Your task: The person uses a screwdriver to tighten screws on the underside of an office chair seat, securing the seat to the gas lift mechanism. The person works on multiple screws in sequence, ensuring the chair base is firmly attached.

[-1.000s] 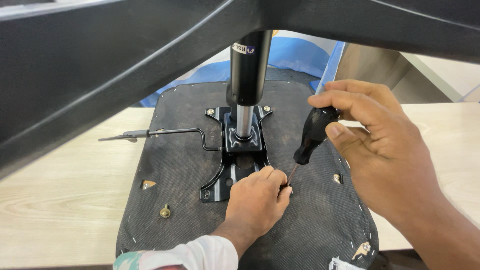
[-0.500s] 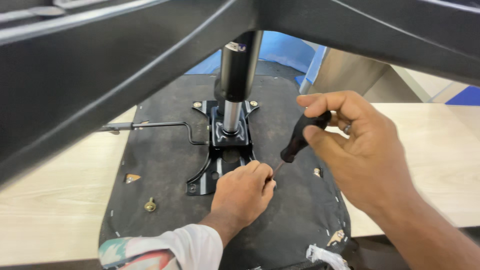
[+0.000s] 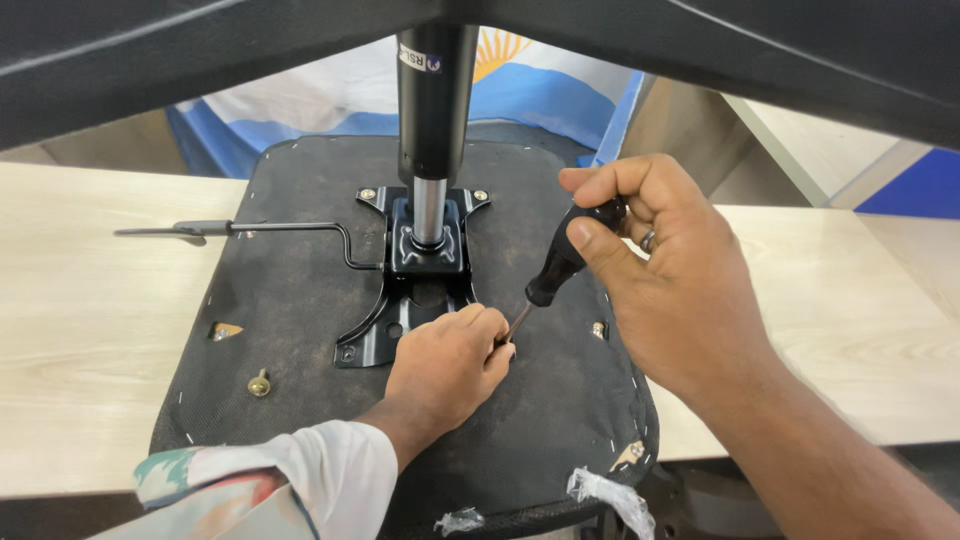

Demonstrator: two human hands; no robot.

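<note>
An upturned chair seat [image 3: 300,310] with a black fabric underside lies on a pale wooden table [image 3: 90,330]. A black metal mounting plate [image 3: 395,320] is bolted to it, and a gas cylinder [image 3: 432,110] rises from the plate. My right hand [image 3: 680,290] grips the black handle of a screwdriver [image 3: 560,262], slanted down to the left. My left hand [image 3: 445,362] is curled around the screwdriver's shaft and tip at the plate's front right corner. The tip itself is hidden under my fingers.
A thin metal lever [image 3: 250,228] sticks out left from the plate. A brass screw [image 3: 259,384] and a second fitting [image 3: 598,329] sit in the seat. The chair's black base arms [image 3: 200,50] span overhead. Blue and white cloth [image 3: 330,100] lies behind.
Both hands keep their hold at the plate's front right corner. The view has shifted a little, and the screwdriver handle has barely moved.
</note>
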